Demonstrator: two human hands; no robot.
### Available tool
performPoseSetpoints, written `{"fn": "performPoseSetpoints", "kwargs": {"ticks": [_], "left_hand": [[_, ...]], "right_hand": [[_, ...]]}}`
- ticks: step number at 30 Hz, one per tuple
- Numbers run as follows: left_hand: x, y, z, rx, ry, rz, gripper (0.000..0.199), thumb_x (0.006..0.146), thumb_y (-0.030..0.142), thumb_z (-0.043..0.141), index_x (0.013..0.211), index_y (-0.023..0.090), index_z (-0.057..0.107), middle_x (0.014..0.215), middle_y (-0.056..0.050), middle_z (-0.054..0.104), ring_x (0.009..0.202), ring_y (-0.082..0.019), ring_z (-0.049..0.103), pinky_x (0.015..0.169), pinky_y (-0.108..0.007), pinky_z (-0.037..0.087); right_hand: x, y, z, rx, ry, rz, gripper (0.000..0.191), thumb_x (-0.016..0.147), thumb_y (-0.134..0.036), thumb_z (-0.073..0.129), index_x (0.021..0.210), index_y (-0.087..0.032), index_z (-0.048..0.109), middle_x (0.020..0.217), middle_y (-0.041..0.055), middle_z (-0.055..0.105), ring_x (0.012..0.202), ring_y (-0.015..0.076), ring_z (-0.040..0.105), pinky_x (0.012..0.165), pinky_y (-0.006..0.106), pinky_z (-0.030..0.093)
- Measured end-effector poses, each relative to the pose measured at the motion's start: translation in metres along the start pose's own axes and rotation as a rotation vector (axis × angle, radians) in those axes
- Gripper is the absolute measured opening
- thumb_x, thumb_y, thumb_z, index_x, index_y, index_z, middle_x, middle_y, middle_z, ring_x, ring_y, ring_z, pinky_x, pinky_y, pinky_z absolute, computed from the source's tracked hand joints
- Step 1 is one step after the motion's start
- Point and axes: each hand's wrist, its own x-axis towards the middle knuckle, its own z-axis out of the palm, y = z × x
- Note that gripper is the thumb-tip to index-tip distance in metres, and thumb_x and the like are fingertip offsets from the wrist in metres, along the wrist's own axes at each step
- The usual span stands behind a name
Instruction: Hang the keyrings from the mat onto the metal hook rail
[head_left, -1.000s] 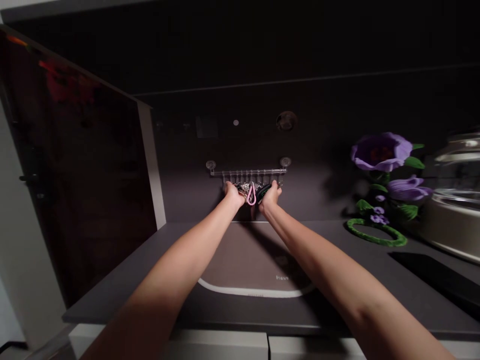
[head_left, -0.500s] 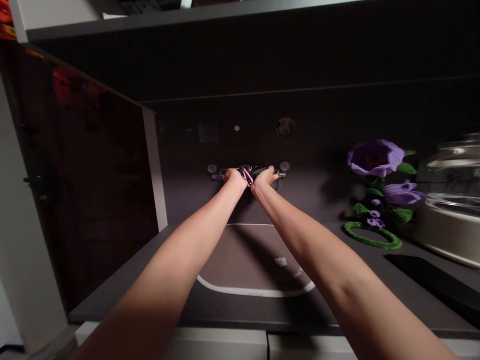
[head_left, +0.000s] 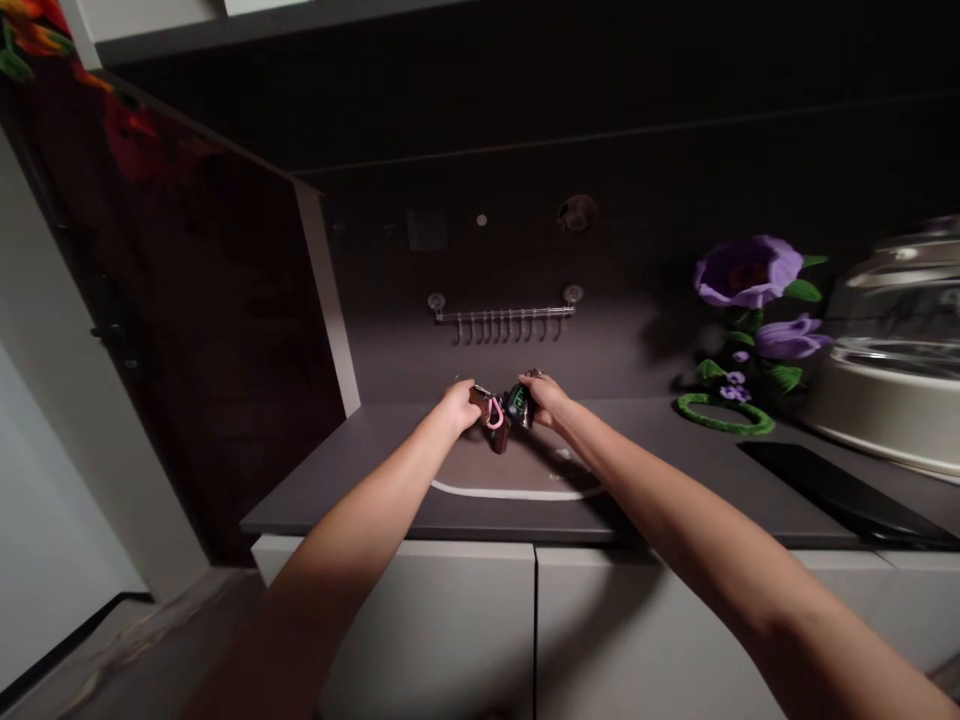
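My left hand [head_left: 458,405] is closed around a bunch of keys with a pink loop [head_left: 495,413] and a dark brown fob [head_left: 500,436] hanging from it. Close by on the right, my right hand [head_left: 549,396] grips a black car key [head_left: 517,402] with green marks, along with some small metal pieces. Both bunches hang over the brown mat [head_left: 517,478] with its white rim, almost touching each other. Behind them, a clear hook rail [head_left: 506,315] with several hooks is fixed to the wall by two round suction cups.
Purple knitted flowers [head_left: 750,275] with a green ring base [head_left: 724,415] stand at the right, beside a large cream and glass appliance [head_left: 892,400]. A flat black object [head_left: 840,495] lies in front. A dark shelf [head_left: 480,90] overhangs the counter [head_left: 322,480].
Both hands have come down and away from the hook rail, bringing the keys with them. The rail's hooks now show. My view has shifted back, revealing more of the cabinet fronts.
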Motion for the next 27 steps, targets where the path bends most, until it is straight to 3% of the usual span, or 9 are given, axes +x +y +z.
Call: {"fn": "performPoseSetpoints", "kwargs": {"ticks": [2, 5, 8, 12, 17, 20, 24, 27], "left_hand": [[-0.004, -0.004, -0.019, 0.060, -0.004, 0.048, 0.014, 0.080, 0.011, 0.043, 0.068, 0.018, 0.038, 0.055, 0.004, 0.042, 0.048, -0.009, 0.047, 0.057, -0.027, 0.047], [-0.007, -0.006, -0.047, 0.434, -0.024, 0.224, 0.015, 0.070, 0.003, 0.051, 0.069, 0.017, 0.046, 0.058, 0.002, 0.047, 0.055, -0.012, 0.051, 0.064, -0.030, 0.046], [-0.006, -0.006, -0.069, 0.720, -0.020, 0.490, 0.022, 0.057, -0.003, 0.057, 0.067, 0.017, 0.056, 0.068, -0.001, 0.056, 0.072, -0.015, 0.054, 0.075, -0.029, 0.044], [-0.006, -0.008, -0.087, 0.903, -0.082, 0.562, 0.039, 0.051, -0.002, 0.055, 0.084, 0.017, 0.065, 0.094, -0.005, 0.064, 0.094, -0.020, 0.055, 0.090, -0.030, 0.037], [-0.009, -0.006, -0.093, 1.008, -0.213, 0.488, 0.045, 0.063, 0.015, 0.052, 0.107, 0.016, 0.061, 0.114, -0.006, 0.060, 0.108, -0.022, 0.051, 0.097, -0.030, 0.032], [-0.010, -0.005, -0.093, 0.994, -0.194, 0.540, 0.042, 0.069, 0.025, 0.051, 0.109, 0.016, 0.060, 0.119, -0.006, 0.057, 0.113, -0.021, 0.048, 0.099, -0.030, 0.030], [-0.011, -0.006, -0.093, 0.844, -0.120, 0.538, 0.037, 0.070, 0.028, 0.053, 0.105, 0.017, 0.061, 0.113, -0.008, 0.060, 0.101, -0.019, 0.055, 0.090, -0.030, 0.038], [-0.016, -0.003, -0.087, 0.745, -0.121, 0.579, 0.025, 0.067, 0.026, 0.058, 0.089, 0.016, 0.062, 0.094, -0.005, 0.064, 0.085, -0.015, 0.057, 0.079, -0.026, 0.041]], "right_hand": [[-0.015, -0.003, -0.017, -0.046, -0.021, 0.098, 0.020, 0.065, -0.024, 0.061, 0.082, -0.018, 0.054, 0.060, -0.0012, 0.053, 0.053, 0.0118, 0.049, 0.056, 0.029, 0.046], [-0.029, -0.008, -0.040, -0.179, -0.059, 0.046, 0.017, 0.061, -0.016, 0.061, 0.078, -0.016, 0.059, 0.068, 0.0011, 0.059, 0.058, 0.0109, 0.050, 0.062, 0.028, 0.045], [-0.036, -0.004, -0.057, -0.345, -0.093, -0.001, 0.022, 0.060, -0.016, 0.062, 0.082, -0.015, 0.064, 0.079, 0.0051, 0.065, 0.068, 0.0147, 0.056, 0.074, 0.032, 0.045], [-0.046, 0.006, -0.068, -0.535, -0.114, -0.008, 0.026, 0.066, -0.025, 0.060, 0.090, -0.017, 0.067, 0.095, 0.0081, 0.067, 0.087, 0.0217, 0.059, 0.088, 0.037, 0.040], [-0.060, 0.003, -0.068, -0.701, -0.125, -0.073, 0.041, 0.080, -0.036, 0.044, 0.113, -0.016, 0.058, 0.120, 0.0089, 0.056, 0.110, 0.0210, 0.051, 0.097, 0.033, 0.034], [-0.064, -0.001, -0.065, -0.815, -0.068, -0.147, 0.045, 0.084, -0.039, 0.037, 0.114, -0.013, 0.057, 0.120, 0.0117, 0.055, 0.113, 0.0213, 0.048, 0.098, 0.032, 0.033], [-0.067, -0.005, -0.058, -0.903, -0.004, -0.386, 0.038, 0.083, -0.034, 0.041, 0.109, -0.012, 0.059, 0.115, 0.0130, 0.057, 0.111, 0.0213, 0.048, 0.098, 0.033, 0.033], [-0.071, -0.017, -0.045, -0.835, -0.154, -0.473, 0.032, 0.079, -0.029, 0.049, 0.105, -0.015, 0.059, 0.111, 0.0106, 0.059, 0.104, 0.0192, 0.051, 0.092, 0.032, 0.037]]}}
